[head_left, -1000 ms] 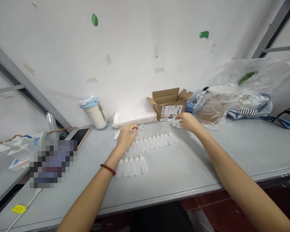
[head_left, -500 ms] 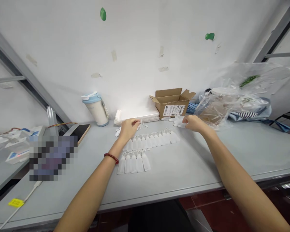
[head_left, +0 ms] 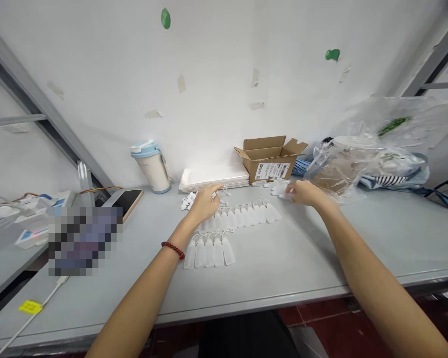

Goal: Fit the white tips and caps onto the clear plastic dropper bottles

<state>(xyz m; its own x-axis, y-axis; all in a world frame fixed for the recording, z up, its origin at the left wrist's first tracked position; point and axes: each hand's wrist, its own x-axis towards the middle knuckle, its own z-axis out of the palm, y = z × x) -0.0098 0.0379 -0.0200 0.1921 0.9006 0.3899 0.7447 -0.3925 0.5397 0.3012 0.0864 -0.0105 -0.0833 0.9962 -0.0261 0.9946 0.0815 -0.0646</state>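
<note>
My left hand [head_left: 205,203], fingers pinched, is closed at a small white cord loop [head_left: 224,189] behind the rows. Farther right, the curled fingers of my right hand [head_left: 302,193] close on a translucent white tag [head_left: 285,196] at the edge of a loose pile of tags [head_left: 277,187]. Between my arms lie two rows of translucent white tags with white cord loops: a longer back row [head_left: 242,217] and a shorter front row [head_left: 209,252]. My left hand hides part of the back row's left end. Small white pieces [head_left: 188,200] sit beside my left hand.
Against the wall stand a cup [head_left: 154,171] with a blue lid, a stack of white flat sheets [head_left: 214,179] and an open cardboard box [head_left: 272,166]. A clear plastic bag [head_left: 336,174] lies right. A phone [head_left: 130,201] and a white cable [head_left: 47,301] are left.
The view has shifted slightly, so the scene sits a little farther right. My left fingers have moved slightly at the white loops. My right hand stays at the tag pile, its fingers curled more.
</note>
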